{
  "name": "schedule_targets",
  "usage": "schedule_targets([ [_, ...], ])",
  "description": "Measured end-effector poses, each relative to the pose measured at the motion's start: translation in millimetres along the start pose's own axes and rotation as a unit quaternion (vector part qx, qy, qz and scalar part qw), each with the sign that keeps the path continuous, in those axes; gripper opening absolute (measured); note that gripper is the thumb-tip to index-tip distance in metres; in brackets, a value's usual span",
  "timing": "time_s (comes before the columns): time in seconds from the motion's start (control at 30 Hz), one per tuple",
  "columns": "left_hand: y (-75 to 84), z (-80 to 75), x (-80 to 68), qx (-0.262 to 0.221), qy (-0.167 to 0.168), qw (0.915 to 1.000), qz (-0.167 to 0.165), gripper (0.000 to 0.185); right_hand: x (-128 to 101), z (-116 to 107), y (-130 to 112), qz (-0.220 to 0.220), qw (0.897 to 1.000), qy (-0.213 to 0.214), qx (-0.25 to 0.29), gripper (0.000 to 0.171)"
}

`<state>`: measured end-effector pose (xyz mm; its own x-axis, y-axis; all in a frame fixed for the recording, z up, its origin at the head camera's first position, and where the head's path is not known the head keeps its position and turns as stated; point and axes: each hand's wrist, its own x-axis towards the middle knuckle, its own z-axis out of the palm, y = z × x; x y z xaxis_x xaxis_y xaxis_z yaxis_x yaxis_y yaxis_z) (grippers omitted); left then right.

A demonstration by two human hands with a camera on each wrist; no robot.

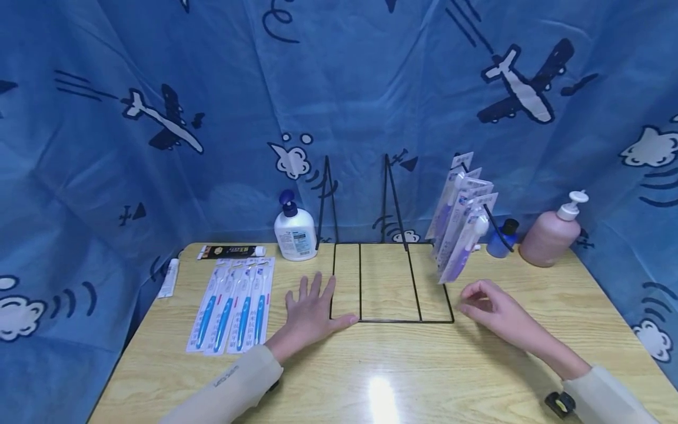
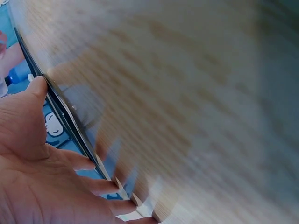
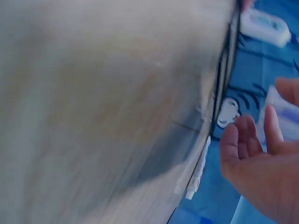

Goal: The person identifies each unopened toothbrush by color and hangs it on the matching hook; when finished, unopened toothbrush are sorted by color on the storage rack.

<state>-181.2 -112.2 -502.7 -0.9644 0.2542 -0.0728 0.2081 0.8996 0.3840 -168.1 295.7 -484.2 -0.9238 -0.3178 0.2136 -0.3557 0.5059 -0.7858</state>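
Observation:
A black wire rack (image 1: 392, 321) stands on the wooden table, with two bare prongs and a third at its right. From that right prong hang several packaged toothbrushes (image 1: 461, 235) with purple handles. My left hand (image 1: 309, 315) lies with fingers spread at the rack's front left corner, its thumb touching the front wire. Just right of the rack, my right hand (image 1: 495, 309) is held with fingers loosely curled and nothing between them. Several packaged blue toothbrushes (image 1: 230, 312) lie side by side left of my left hand.
A white pump bottle (image 1: 295, 235) stands behind the left hand. Behind the right hand are a small blue bottle (image 1: 499, 242) and a pink pump bottle (image 1: 548, 238). A black toothpaste tube (image 1: 228, 252) and a small white tube (image 1: 169, 278) lie at left. A blue curtain (image 1: 339, 100) hangs behind.

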Motion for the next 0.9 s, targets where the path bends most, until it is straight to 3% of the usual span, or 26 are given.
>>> schedule_targets([
  [0.1,0.6,-0.2,-0.2,0.002,0.000,1.0000,-0.002,0.103,-11.1,3.7,-6.2,-0.030,0.998,-0.044,-0.035,0.023],
  [0.2,2.3,-1.0,-0.5,0.001,-0.002,1.0000,-0.004,0.104,-17.3,7.5,-12.7,-0.052,0.994,-0.081,-0.043,0.034],
  [0.4,0.4,2.5,1.1,0.001,-0.004,1.0000,-0.004,0.105,-15.0,23.3,-20.1,-0.027,0.988,-0.137,-0.069,0.065],
  [0.5,0.1,2.4,0.8,0.001,-0.001,1.0000,-0.002,0.104,-9.5,36.0,-21.5,0.004,0.986,-0.145,-0.084,0.081],
  [0.63,1.5,-0.4,1.2,-0.001,-0.009,1.0000,0.000,0.105,3.0,51.5,-21.6,0.013,0.985,-0.138,-0.106,0.095],
  [0.9,-1.3,-4.3,0.8,-0.004,-0.025,0.9997,-0.006,0.102,33.8,67.7,-23.0,0.027,0.977,-0.132,-0.166,0.105],
])
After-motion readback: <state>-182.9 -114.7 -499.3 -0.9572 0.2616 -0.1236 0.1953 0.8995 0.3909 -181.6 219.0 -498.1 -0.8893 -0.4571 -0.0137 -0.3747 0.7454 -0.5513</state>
